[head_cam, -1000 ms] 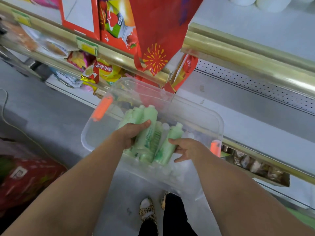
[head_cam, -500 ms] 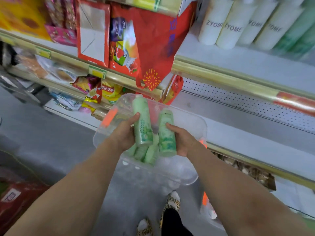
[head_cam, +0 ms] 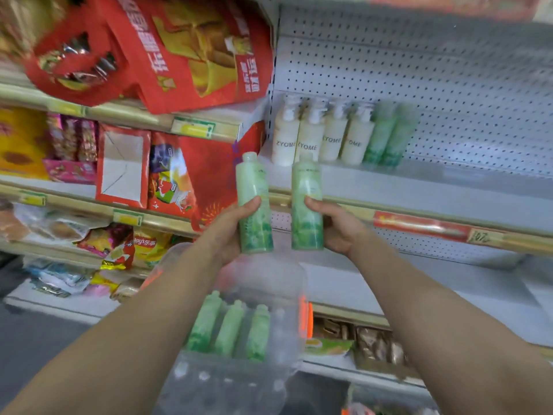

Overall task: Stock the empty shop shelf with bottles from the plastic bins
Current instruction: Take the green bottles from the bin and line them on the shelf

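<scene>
My left hand [head_cam: 227, 232] grips a pale green bottle [head_cam: 253, 187], held upright. My right hand [head_cam: 338, 227] grips a second green bottle [head_cam: 306, 202], also upright, close beside the first. Both bottles are raised in front of the white shop shelf [head_cam: 419, 190]. On that shelf stand several white bottles [head_cam: 308, 139] marked ZYOME and two green ones [head_cam: 389, 136] at the back. Below my arms, the clear plastic bin [head_cam: 263, 280] with orange latches holds three more green bottles [head_cam: 230, 327] lying side by side.
Red gift bags and boxes [head_cam: 185, 55] fill the shelves at the left, with snack packets [head_cam: 119, 244] lower down. A white pegboard wall [head_cam: 449, 85] backs the shelf. The shelf surface to the right of the green bottles is bare. Gold shelf rails [head_cam: 508, 241] run across.
Both hands have lifted a green bottle each out of the bin and up to shelf height. The view has tilted upward, showing the shelf with bottles.
</scene>
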Tool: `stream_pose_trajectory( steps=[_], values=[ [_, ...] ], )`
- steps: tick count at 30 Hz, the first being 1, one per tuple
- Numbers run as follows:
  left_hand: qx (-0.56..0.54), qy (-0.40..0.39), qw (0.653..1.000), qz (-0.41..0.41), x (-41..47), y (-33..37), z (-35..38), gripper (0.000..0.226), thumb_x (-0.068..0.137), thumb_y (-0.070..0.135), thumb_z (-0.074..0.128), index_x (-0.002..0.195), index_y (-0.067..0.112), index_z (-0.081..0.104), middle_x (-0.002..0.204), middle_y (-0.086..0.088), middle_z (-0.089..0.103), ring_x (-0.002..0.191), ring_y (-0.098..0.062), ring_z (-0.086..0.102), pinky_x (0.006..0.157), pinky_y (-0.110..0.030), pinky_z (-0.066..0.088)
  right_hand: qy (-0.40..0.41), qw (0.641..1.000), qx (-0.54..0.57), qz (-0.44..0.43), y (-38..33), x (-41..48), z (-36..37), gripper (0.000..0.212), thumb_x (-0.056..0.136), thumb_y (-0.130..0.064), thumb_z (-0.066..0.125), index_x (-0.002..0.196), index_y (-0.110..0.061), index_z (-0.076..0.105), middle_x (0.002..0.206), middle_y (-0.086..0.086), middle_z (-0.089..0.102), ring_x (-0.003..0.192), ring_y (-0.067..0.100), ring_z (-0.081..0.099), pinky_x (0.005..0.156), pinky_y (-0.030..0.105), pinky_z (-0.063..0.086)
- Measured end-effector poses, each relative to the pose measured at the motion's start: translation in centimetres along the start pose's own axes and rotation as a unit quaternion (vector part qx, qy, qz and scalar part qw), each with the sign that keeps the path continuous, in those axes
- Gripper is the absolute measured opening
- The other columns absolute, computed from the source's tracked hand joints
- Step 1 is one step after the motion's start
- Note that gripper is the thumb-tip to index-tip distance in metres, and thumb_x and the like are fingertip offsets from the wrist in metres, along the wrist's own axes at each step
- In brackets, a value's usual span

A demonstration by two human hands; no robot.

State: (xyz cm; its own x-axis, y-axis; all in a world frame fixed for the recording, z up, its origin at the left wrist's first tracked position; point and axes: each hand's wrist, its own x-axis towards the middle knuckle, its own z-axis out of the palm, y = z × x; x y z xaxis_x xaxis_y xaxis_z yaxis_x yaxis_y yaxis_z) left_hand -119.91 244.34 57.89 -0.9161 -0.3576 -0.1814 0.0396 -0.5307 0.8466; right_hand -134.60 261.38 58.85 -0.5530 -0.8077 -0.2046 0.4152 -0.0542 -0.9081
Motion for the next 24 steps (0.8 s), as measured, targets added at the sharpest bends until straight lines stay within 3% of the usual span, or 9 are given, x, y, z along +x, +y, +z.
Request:
stream_pose_trajectory(
  steps=[3, 7, 11, 17, 24],
  values=[
    [0.002, -0.004, 0.999, 0.046, 2.5, 1.6, 3.2, 0.050, 0.082, 0.024, 0.068, 0.127, 0.005, 0.060, 0.111, -0.015, 0.070, 0.091, -0.027, 0.071, 0.081, -0.045, 0.060, 0.023, 0.997, -0.005, -0.070, -3.8, 0.2, -1.5, 0.052, 0.084, -0.023, 0.071, 0.131, -0.004, 0.058, 0.111, 0.013, 0.069, 0.099, 0.027, 0.069, 0.087, 0.046, 0.059],
    [0.010, -0.017, 0.997, 0.074, 6.3, 3.3, 6.8, 0.048, 0.075, 0.026, 0.074, 0.116, 0.005, 0.065, 0.105, -0.014, 0.075, 0.091, -0.027, 0.074, 0.069, -0.042, 0.061, 0.053, 0.992, -0.019, -0.117, -8.7, 1.3, -5.1, 0.062, 0.082, -0.022, 0.073, 0.138, -0.003, 0.055, 0.131, 0.018, 0.064, 0.122, 0.033, 0.062, 0.100, 0.051, 0.052],
    [0.013, -0.042, 0.995, 0.088, 10.2, 4.0, 9.3, 0.049, 0.071, 0.027, 0.079, 0.116, 0.011, 0.067, 0.112, -0.013, 0.074, 0.100, -0.026, 0.072, 0.072, -0.040, 0.060, 0.134, 0.976, -0.074, -0.152, -13.1, 2.8, -9.4, 0.058, 0.078, -0.018, 0.079, 0.133, -0.009, 0.060, 0.113, 0.004, 0.072, 0.110, 0.023, 0.065, 0.089, 0.036, 0.054],
    [0.020, -0.031, 0.994, 0.099, 15.8, 3.4, 12.5, 0.062, 0.073, 0.026, 0.080, 0.127, 0.003, 0.058, 0.116, -0.015, 0.072, 0.107, -0.030, 0.069, 0.075, -0.040, 0.060, 0.269, 0.942, -0.105, -0.171, -16.6, 6.0, -16.3, 0.068, 0.077, -0.007, 0.083, 0.136, -0.009, 0.048, 0.125, 0.012, 0.066, 0.111, 0.031, 0.066, 0.096, 0.050, 0.053],
    [0.032, -0.041, 0.994, 0.101, 20.1, 2.1, 15.0, 0.062, 0.074, 0.027, 0.078, 0.127, 0.004, 0.058, 0.114, -0.013, 0.071, 0.109, -0.029, 0.068, 0.085, -0.043, 0.055, 0.314, 0.925, -0.117, -0.181, -16.9, 9.1, -22.5, 0.061, 0.075, 0.003, 0.082, 0.123, -0.018, 0.049, 0.118, 0.014, 0.068, 0.103, 0.029, 0.069, 0.092, 0.046, 0.056]
  ],
)
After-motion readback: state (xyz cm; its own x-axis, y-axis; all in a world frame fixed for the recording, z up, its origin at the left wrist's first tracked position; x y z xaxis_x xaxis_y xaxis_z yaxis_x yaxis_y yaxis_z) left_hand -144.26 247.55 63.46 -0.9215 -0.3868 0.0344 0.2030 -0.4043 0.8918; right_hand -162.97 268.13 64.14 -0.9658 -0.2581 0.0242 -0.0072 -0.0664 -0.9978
